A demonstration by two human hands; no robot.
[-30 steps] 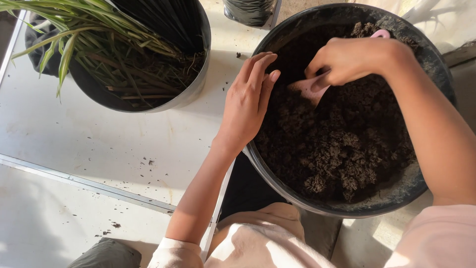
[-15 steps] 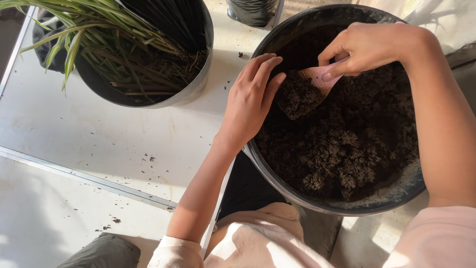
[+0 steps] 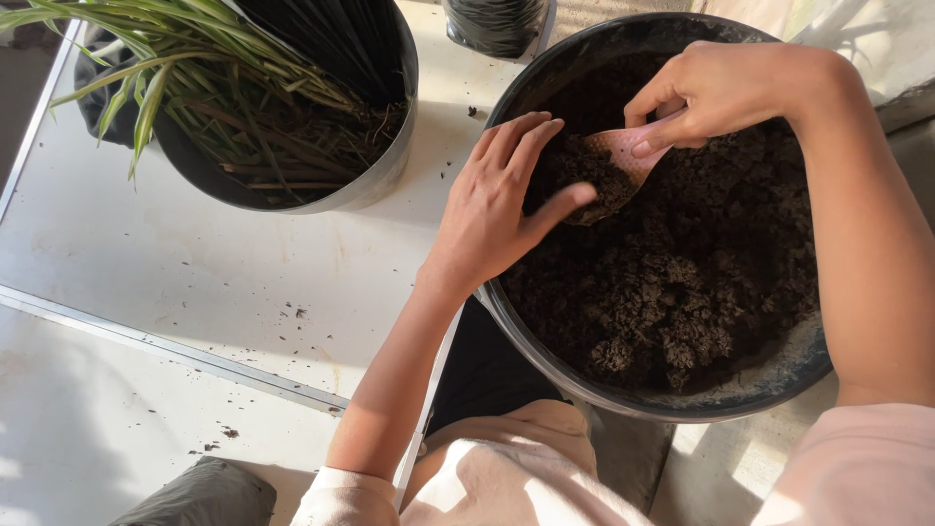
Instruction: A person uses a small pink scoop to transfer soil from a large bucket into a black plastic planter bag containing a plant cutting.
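Seen from above, a person in a pale pink top leans over a wide black tub (image 3: pixel 545 336) of dark, clumpy soil (image 3: pixel 682 282) that sits at the edge of a white tabletop (image 3: pixel 195 263). The left hand (image 3: pixel 497 209) rests on the tub's near-left rim, fingers (image 3: pixel 516 146) spread flat and loose, the thumb reaching in to touch the heap of soil on a small pink scoop (image 3: pixel 623 161). The right hand (image 3: pixel 726 88) grips the scoop's handle from above, fingers curled tight round it, holding it just over the soil near the tub's far-left wall. Crumbs of soil (image 3: pixel 292 314) dot the tabletop beside the left forearm, and a metal strip (image 3: pixel 166 346) marks its near edge. Farther left, well apart from the tub, stands a grey pot (image 3: pixel 375 185) with long green striped leaves (image 3: pixel 146 58) spilling over its rim; bare tabletop lies between the two. A smaller dark container (image 3: pixel 497 24) stands at the far edge, just beyond the tub.
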